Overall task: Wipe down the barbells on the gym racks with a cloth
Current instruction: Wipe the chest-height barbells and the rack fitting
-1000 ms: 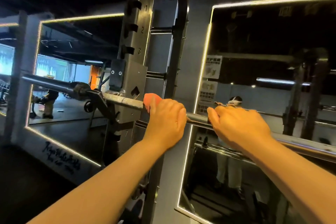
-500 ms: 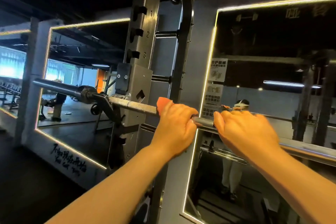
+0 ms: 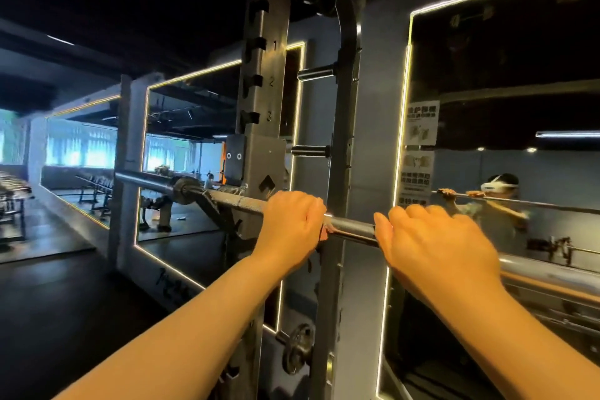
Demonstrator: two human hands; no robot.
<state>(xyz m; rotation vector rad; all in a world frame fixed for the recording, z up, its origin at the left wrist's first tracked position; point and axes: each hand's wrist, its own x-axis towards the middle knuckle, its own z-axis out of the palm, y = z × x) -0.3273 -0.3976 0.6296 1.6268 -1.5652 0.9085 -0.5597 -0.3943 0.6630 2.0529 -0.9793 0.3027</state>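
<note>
A steel barbell lies across the hook of a grey rack upright, its sleeve pointing left. My left hand is curled round the bar just right of the upright, with an orange cloth wrapped under it; only a small edge of the cloth shows at the fingers. My right hand grips the bare bar a short way to the right. A stretch of shiny bar shows between the two hands.
Lit-edged wall mirrors stand close behind the rack; one reflects a person holding the bar. Peg stubs stick out of the rear upright. A small weight plate hangs low on the rack. Dark floor lies to the left.
My left hand has slid right along the bar with the cloth, which is now almost hidden beneath it. The view has shifted so the rack sits further right.
</note>
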